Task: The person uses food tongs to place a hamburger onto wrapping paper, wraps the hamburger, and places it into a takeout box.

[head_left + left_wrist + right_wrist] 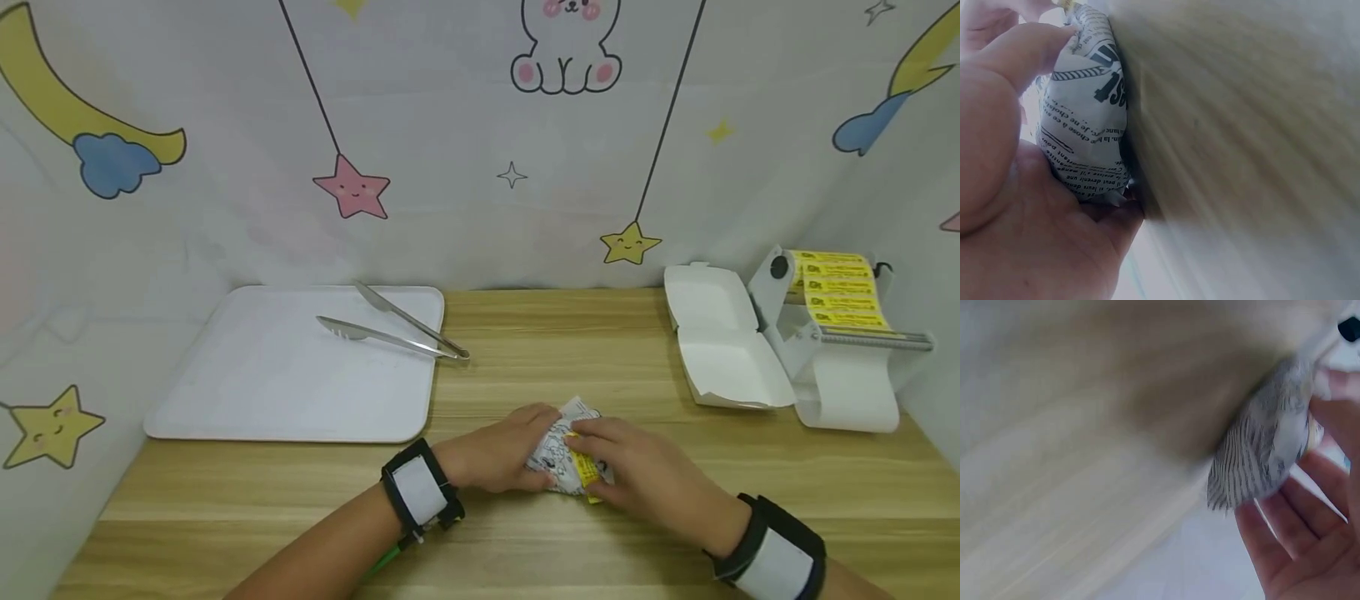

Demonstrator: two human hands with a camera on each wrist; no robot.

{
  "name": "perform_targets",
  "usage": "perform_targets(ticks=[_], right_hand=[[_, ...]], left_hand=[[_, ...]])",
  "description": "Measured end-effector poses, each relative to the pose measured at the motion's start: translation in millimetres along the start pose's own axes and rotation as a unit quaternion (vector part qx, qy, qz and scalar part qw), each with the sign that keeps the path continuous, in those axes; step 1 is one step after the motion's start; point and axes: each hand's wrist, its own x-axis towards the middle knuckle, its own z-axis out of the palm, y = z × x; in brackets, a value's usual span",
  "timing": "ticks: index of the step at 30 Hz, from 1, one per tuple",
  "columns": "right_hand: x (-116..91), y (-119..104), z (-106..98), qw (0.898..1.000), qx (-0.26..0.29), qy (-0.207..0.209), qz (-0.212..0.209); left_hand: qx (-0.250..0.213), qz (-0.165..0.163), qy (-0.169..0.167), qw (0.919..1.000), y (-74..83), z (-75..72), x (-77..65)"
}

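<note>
A small package wrapped in newsprint-patterned paper (553,450) sits on the wooden table with a yellow label (583,465) across its top. From the left side, my left hand (498,450) grips it, thumb at the near edge and fingers at the far edge. My right hand (648,471) holds the right side, its fingertips over the label. Printed text shows on the wrapped package (1088,119) in the left wrist view, between thumb and fingers. In the right wrist view, the fingers of the right hand (1310,531) touch the striped end. What the paper wraps is hidden.
A white tray (292,375) stands at the back left, with metal tongs (397,329) lying across its right edge. At the back right are an open white clamshell box (723,358) and a dispenser (806,333) holding a roll of yellow labels (840,287).
</note>
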Motion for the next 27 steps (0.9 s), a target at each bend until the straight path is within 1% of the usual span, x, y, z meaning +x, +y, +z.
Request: perform_targets(ticks=[2,3,11,14,19,25,27], right_hand=[[0.4,0.6,-2.7,1.000,0.000,-0.031,0.006],[0.4,1.1,-3.4,0.999,-0.002,-0.040,0.008],[-0.8,4.4,-4.2,0.998,-0.001,-0.067,0.021],[0.2,5.1,-3.2,0.998,-0.008,-0.064,0.016],[2.8,5.3,0.5,0.999,-0.024,-0.033,-0.008],[2.5,3.8,2.2,0.999,-0.031,-0.025,-0.003],[3.3,3.1,3.3,0.999,-0.035,-0.016,-0.003]], left_hand=[[-0.004,0.004,-0.001,1.0000,-0.9,0.6,0.0],[-0.005,0.006,0.000,1.0000,-1.5,1.2,0.0],[-0.006,-0.009,-0.009,0.9999,-0.6,2.4,1.2],[-0.003,-0.008,-0.009,0.9999,-0.3,1.8,1.7],[-0.001,-0.008,-0.007,0.9999,0.8,0.2,1.8],[0.006,-0.008,-0.006,0.9999,0.6,0.1,2.0],[0.009,-0.009,-0.005,0.9999,0.4,0.8,2.9]])
